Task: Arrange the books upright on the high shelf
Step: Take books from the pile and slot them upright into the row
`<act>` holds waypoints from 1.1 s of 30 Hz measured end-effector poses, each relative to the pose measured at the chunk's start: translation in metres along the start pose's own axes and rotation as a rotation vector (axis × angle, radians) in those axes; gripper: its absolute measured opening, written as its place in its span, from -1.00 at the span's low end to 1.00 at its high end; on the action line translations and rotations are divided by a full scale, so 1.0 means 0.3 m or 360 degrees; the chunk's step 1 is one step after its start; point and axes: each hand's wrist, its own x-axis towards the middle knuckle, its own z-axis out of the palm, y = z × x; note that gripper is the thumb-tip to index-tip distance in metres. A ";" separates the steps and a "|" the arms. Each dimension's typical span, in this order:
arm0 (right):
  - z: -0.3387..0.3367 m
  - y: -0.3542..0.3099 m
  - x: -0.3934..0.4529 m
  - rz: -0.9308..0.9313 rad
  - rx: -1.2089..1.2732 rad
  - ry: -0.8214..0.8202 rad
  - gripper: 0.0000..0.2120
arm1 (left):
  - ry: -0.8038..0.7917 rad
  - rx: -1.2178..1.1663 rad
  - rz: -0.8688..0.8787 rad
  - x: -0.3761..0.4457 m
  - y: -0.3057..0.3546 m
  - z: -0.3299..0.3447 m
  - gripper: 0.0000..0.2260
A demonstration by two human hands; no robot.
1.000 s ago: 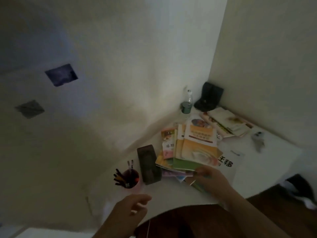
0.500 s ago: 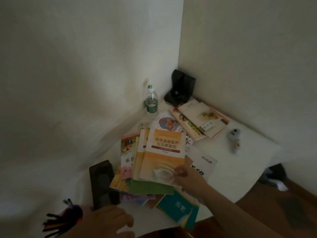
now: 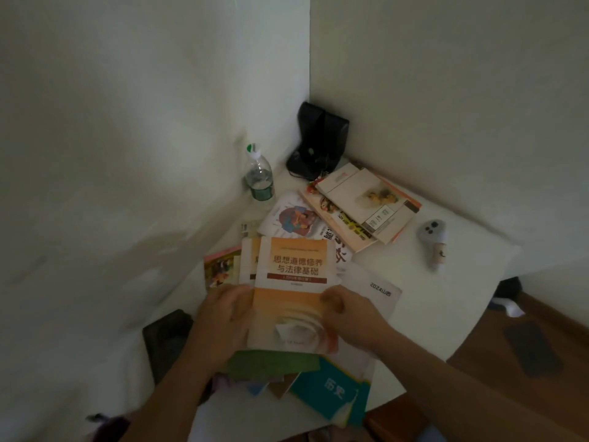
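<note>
**Both hands close on the top book of the loose pile**

The orange book (image 3: 294, 291) lies face up on top of an untidy heap of books (image 3: 277, 365) spread over the white counter (image 3: 446, 301), close to the corner where two walls meet. It sits uppermost, so it looks like the natural first pick. The left hand (image 3: 223, 317) grips its left edge with fingers curled over the cover, and the right hand (image 3: 345, 314) pinches the right edge, thumb on top. One hand on each side probably serves to lift it flat without dragging the green and teal books beneath it; whether it has already left the pile I cannot tell.

Under it, covers fan out at different angles: a pink one (image 3: 221, 266) to the left, a teal one (image 3: 331, 390) toward the near edge, a white booklet (image 3: 373, 295) to the right. A second stack of books (image 3: 363, 205) lies flat nearer the corner, apart from the first heap. None stands upright, and no high shelf is in view, so the arranging seems barely begun.

A water bottle (image 3: 259, 177) stands against the left wall, a black pouch (image 3: 318, 141) leans in the corner, and a grey controller (image 3: 433, 240) lies alone on the counter's right part. A dark box (image 3: 165, 339) stands just left of the left forearm, close enough to be knocked in a careless lift.
</note>
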 end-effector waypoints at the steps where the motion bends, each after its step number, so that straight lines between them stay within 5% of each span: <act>1: 0.003 -0.007 0.014 0.0001 0.0018 0.0067 -0.65 | -0.0060 0.0029 -0.0052 0.026 0.016 0.012 -0.67; 7: 0.040 -0.068 0.083 -0.0029 -0.0010 0.0299 -0.31 | -0.0176 0.0291 -0.0232 0.119 0.030 0.050 -0.35; 12: 0.089 -0.106 0.110 -0.0079 -0.0255 0.0335 -0.31 | -0.0212 0.0630 -0.0400 0.128 0.049 0.087 -0.14; 16: 0.104 -0.088 0.098 -0.0080 -0.0300 0.0340 -0.30 | -0.0140 0.0200 -0.0413 0.100 0.052 0.088 -0.15; 18: 0.104 -0.075 0.090 -0.0070 -0.0269 0.0323 -0.29 | -0.0053 -0.0398 -0.0575 0.085 0.056 0.078 -0.21; 22: 0.099 -0.044 0.084 0.0022 -0.0124 0.0268 -0.26 | -0.0242 -0.1498 -0.0982 0.046 0.110 0.070 -0.82; 28: 0.097 -0.047 0.051 0.0083 0.0227 0.0350 -0.27 | -0.0259 -0.1629 -0.0918 0.011 0.091 0.083 -0.74; 31: 0.082 0.007 0.039 0.0328 0.0731 0.0477 -0.26 | -0.0149 -0.1471 -0.0914 0.001 0.050 0.090 -0.57; 33: 0.071 0.051 0.021 0.0527 0.1013 0.0334 -0.43 | -0.0046 -0.1463 -0.0939 -0.016 0.017 0.084 -0.57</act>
